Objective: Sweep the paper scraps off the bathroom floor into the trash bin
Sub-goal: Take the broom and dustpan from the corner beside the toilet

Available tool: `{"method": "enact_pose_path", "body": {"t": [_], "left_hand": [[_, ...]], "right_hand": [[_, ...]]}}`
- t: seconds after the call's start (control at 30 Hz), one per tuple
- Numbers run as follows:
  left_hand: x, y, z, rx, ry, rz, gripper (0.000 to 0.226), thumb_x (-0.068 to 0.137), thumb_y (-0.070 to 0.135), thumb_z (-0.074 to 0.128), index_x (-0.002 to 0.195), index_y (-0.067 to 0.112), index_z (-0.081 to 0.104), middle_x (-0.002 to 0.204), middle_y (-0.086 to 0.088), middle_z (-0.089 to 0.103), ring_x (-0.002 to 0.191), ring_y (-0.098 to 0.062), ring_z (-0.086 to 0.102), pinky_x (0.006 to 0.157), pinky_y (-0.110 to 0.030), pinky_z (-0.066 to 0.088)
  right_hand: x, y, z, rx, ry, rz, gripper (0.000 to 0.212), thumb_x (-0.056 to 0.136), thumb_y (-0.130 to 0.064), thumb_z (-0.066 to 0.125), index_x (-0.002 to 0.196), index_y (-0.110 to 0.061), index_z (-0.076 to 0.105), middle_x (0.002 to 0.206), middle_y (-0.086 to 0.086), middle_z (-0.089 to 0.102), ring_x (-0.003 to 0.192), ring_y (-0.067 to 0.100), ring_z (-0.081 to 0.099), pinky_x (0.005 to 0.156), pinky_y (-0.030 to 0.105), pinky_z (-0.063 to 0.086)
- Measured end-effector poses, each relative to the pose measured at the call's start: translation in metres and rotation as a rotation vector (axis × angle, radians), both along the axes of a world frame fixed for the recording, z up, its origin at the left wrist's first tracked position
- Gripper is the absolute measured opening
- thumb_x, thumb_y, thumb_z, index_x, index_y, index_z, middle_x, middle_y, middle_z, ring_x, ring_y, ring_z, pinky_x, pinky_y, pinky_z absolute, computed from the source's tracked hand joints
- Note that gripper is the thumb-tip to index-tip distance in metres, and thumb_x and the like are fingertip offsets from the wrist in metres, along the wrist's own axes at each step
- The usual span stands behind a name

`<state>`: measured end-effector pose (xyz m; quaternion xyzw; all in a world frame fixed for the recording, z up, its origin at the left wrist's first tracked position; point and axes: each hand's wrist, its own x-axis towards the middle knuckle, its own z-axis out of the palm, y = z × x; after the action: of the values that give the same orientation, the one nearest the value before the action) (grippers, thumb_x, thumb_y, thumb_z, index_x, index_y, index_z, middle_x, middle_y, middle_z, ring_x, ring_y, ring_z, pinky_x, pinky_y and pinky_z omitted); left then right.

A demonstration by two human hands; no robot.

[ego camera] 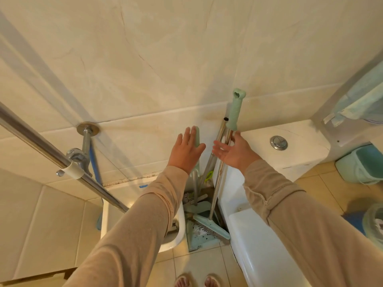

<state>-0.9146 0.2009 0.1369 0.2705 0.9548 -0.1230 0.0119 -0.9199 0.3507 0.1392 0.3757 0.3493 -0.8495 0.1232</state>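
While both arms reach toward the corner, the left hand (186, 150) is open with straight fingers, just in front of the green handle of the dustpan (196, 237); I cannot tell if it touches. The right hand (232, 150) is also open, palm up, just beside the metal shaft of the broom (219, 179), and holds nothing. The broom leans upright in the corner, its head on the dustpan, between a white basin (116, 216) and the toilet tank (290, 146).
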Motion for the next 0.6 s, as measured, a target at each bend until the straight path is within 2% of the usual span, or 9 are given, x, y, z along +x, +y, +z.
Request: {"method": "enact_pose_path", "body": {"t": [0.07,0.13,0.17,0.23,0.3,0.37,0.43,0.47,0.6], "left_hand": [[0.015,0.001,0.009,-0.074,0.07,-0.097,0.017,0.071,0.021,0.075,0.086,0.017,0.069,0.133,-0.024,0.055,0.124,-0.035,0.053,0.101,-0.037,0.047],[0.026,0.004,0.022,-0.122,0.121,-0.151,0.016,0.055,0.03,0.085,0.063,0.025,0.071,0.11,-0.008,0.073,0.107,-0.022,0.067,0.089,-0.031,0.056],[0.03,0.005,0.024,-0.185,0.127,-0.196,0.012,0.061,0.033,0.081,0.068,0.026,0.074,0.109,-0.005,0.074,0.11,-0.02,0.066,0.093,-0.031,0.054],[0.038,0.011,0.025,-0.297,0.07,-0.295,0.023,0.089,0.021,0.055,0.104,0.011,0.069,0.124,-0.011,0.064,0.129,-0.029,0.048,0.114,-0.039,0.031],[0.044,0.019,0.023,-0.435,0.031,-0.424,0.031,0.097,0.006,0.036,0.116,-0.004,0.057,0.126,-0.02,0.059,0.129,-0.038,0.042,0.119,-0.044,0.011],[0.053,0.026,0.029,-0.526,0.013,-0.546,0.027,0.096,0.004,0.041,0.114,-0.001,0.06,0.12,-0.016,0.064,0.122,-0.035,0.049,0.118,-0.042,0.015],[0.064,0.028,0.035,-0.603,-0.015,-0.643,0.022,0.094,0.009,0.05,0.112,0.009,0.063,0.115,-0.005,0.069,0.116,-0.028,0.056,0.112,-0.037,0.027],[0.069,0.029,0.037,-0.635,-0.024,-0.676,0.02,0.092,0.011,0.053,0.109,0.012,0.064,0.114,-0.002,0.069,0.114,-0.025,0.058,0.109,-0.034,0.031],[0.092,0.036,0.039,-0.614,-0.081,-0.731,0.019,0.093,0.009,0.052,0.104,0.013,0.066,0.114,-0.001,0.068,0.109,-0.022,0.06,0.098,-0.031,0.033]], "right_hand": [[0.019,-0.003,-0.002,-0.037,-0.096,0.021,0.034,0.097,-0.044,0.038,0.089,-0.014,0.051,0.122,0.028,0.051,0.1,0.034,0.055,0.07,0.037,0.049],[0.037,-0.007,-0.005,-0.1,-0.166,0.0,0.033,0.097,-0.033,0.042,0.074,-0.01,0.046,0.109,0.025,0.049,0.092,0.032,0.053,0.064,0.036,0.048],[0.045,-0.01,-0.007,-0.145,-0.188,-0.036,0.033,0.097,-0.027,0.044,0.071,-0.007,0.045,0.102,0.021,0.049,0.084,0.03,0.053,0.062,0.035,0.049],[0.061,-0.017,-0.009,-0.281,-0.206,-0.152,0.031,0.095,-0.016,0.048,0.067,-0.004,0.047,0.085,0.017,0.051,0.071,0.028,0.05,0.057,0.033,0.052],[0.077,-0.024,-0.01,-0.403,-0.206,-0.279,0.027,0.095,-0.007,0.049,0.068,0.0,0.05,0.069,0.019,0.055,0.065,0.025,0.05,0.059,0.029,0.052],[0.093,-0.03,-0.01,-0.459,-0.223,-0.377,0.028,0.096,0.0,0.041,0.07,0.002,0.051,0.066,0.02,0.054,0.063,0.024,0.05,0.06,0.029,0.049],[0.111,-0.031,-0.01,-0.524,-0.272,-0.461,0.032,0.097,0.002,0.034,0.069,0.002,0.049,0.069,0.017,0.048,0.06,0.023,0.046,0.045,0.027,0.05],[0.119,-0.03,-0.01,-0.558,-0.304,-0.501,0.033,0.097,0.001,0.032,0.067,0.0,0.047,0.067,0.015,0.046,0.057,0.021,0.044,0.033,0.02,0.045],[0.152,-0.026,-0.009,-0.544,-0.341,-0.513,0.04,0.097,-0.006,0.03,0.058,-0.008,0.037,0.023,0.007,0.035,0.049,0.012,0.034,0.028,0.007,0.036]]}}
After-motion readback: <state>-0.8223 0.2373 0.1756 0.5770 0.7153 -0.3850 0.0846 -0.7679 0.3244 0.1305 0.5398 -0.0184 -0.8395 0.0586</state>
